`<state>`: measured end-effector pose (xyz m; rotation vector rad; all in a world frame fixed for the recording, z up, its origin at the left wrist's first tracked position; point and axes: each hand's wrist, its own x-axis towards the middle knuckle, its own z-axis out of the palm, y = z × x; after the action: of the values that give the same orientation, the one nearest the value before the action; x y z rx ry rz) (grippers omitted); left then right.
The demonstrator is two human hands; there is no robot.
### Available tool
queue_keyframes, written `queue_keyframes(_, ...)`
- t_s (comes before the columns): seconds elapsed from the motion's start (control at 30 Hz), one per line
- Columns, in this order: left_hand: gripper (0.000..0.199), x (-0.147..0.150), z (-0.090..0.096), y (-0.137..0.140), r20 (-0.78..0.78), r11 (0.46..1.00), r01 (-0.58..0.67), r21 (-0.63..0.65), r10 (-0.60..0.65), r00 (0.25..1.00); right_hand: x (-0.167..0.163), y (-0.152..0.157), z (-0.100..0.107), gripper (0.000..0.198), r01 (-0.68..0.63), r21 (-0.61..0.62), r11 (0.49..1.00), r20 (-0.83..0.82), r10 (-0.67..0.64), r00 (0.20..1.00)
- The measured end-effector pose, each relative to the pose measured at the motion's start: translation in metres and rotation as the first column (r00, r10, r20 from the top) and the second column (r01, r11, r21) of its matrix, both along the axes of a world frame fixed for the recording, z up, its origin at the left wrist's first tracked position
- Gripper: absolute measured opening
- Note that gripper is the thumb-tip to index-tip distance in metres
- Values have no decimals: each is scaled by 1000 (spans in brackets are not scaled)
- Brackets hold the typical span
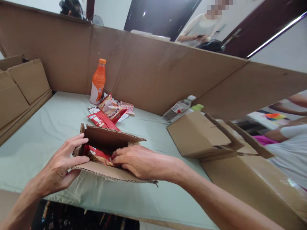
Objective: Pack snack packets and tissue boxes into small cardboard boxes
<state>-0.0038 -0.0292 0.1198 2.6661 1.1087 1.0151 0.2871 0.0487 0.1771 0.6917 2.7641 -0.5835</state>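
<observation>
An open cardboard box (112,172) stands near the front of the table. My left hand (64,159) grips its left end, fingers over the rim and thumb on the near side. Inside lies a red snack packet (98,156) with a food picture on it. My right hand (134,159) reaches into the box, its fingers closed on the packet's right end; the fingertips are partly hidden. Just behind the box, several red and white snack packets (109,110) lie in a loose pile.
An orange drink bottle (98,81) stands upright by the cardboard wall (153,70). A clear bottle (178,108) leans at the back right beside cardboard boxes (196,134). Another carton (26,83) stands at left. People are beyond the wall and at right.
</observation>
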Motion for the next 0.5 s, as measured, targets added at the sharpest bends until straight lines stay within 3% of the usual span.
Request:
queue_keyframes(0.23, 27, 15, 37, 20, -173, 972, 208, -109, -225, 959, 2, -1, 1, 40, 26, -109, 994, -24, -29, 999)
queue_keyframes(0.33, 22, 20, 42, 29, -201, 960, 235, -150, -263, 944, 12, -4, 7, 34, 66, -140, 988, -233, -97, 968)
queue_keyframes(0.4, 19, 20, 39, 31, -214, 956, 229, -183, -266, 940, 24, 3, 14, 27, 213, -163, 963, -476, -266, 838)
queue_keyframes(0.43, 19, 19, 37, 32, -214, 954, 226, -196, -266, 940, 31, 11, 15, 24, 323, -178, 929, -605, -362, 709)
queue_keyframes(0.5, 20, 18, 32, 33, -199, 954, 224, -200, -263, 944, 44, 38, 11, 21, 535, -235, 811, -780, -486, 394)
